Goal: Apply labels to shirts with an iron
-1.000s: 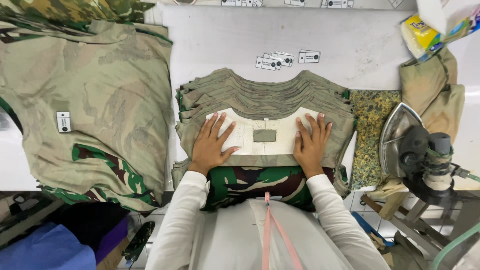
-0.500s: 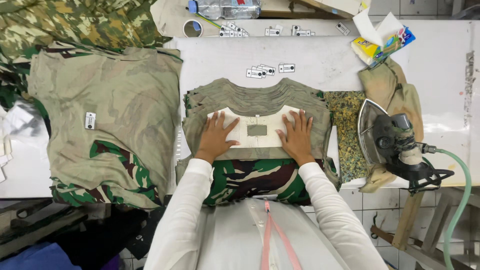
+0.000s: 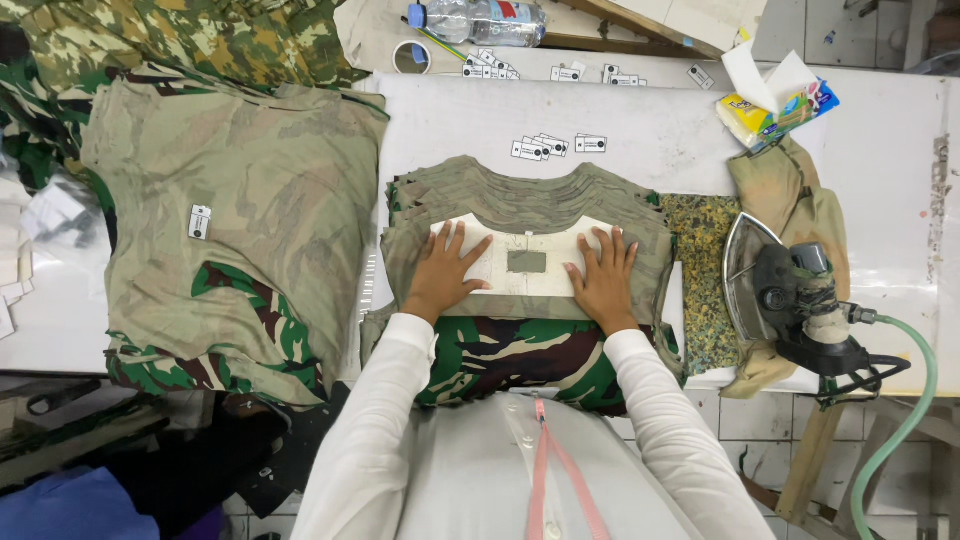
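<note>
My left hand (image 3: 443,274) and my right hand (image 3: 604,277) lie flat, fingers spread, on a white card (image 3: 525,265) laid across an olive camouflage shirt (image 3: 530,205) in the middle of the white table (image 3: 650,125). A small grey patch (image 3: 526,262) sits on the card between my hands. The shirt lies inside out on a stack of similar shirts. Its green-and-brown patterned side (image 3: 510,355) hangs over the near table edge against my body.
A pile of camouflage shirts (image 3: 235,235) with a small tag lies on the left. A steam iron (image 3: 795,295) with a green hose (image 3: 900,400) rests at the right edge. Paper labels (image 3: 555,146), a water bottle (image 3: 480,20), a tape roll (image 3: 411,57) and a yellow packet (image 3: 770,110) lie farther back.
The view has pulled back and shifted, showing more of the far table. My hands stay flat on the card in nearly the same place.
</note>
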